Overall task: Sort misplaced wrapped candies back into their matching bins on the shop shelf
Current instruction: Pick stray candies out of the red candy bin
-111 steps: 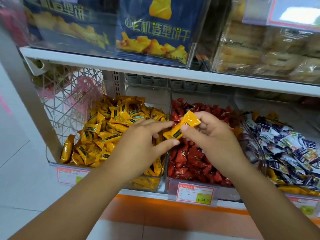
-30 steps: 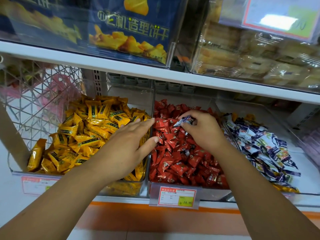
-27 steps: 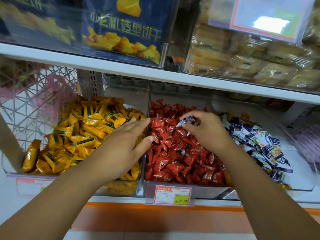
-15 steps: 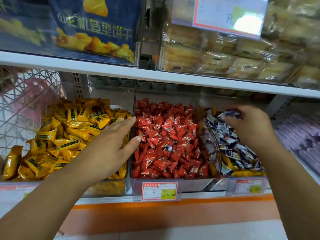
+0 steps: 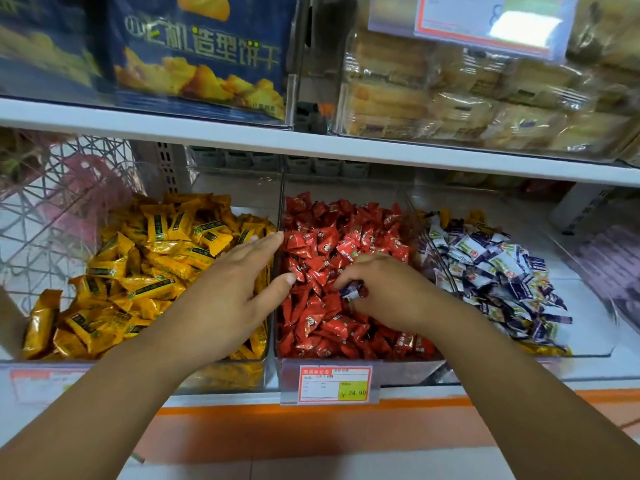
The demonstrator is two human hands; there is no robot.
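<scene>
Three clear bins stand side by side on the lower shelf. The left bin (image 5: 221,375) holds yellow candies (image 5: 145,265), the middle bin (image 5: 398,370) red candies (image 5: 332,237), the right bin (image 5: 588,348) purple-and-white candies (image 5: 491,265). My right hand (image 5: 388,292) sits in the red bin and pinches a purple-and-white candy (image 5: 351,292) with curled fingers. My left hand (image 5: 235,289) lies flat with straight fingers over the divider between the yellow and red bins, thumb on the red candies.
A price tag (image 5: 334,384) hangs on the red bin's front. The upper shelf (image 5: 311,143) carries a blue biscuit box (image 5: 201,53) and wrapped pastries (image 5: 467,98). A wire basket (image 5: 52,209) stands at the left. An orange strip (image 5: 311,408) marks the shelf edge.
My right hand came back from the purple-and-white bin into the red bin and now pinches another purple-and-white candy there. My left hand stayed over the divider.
</scene>
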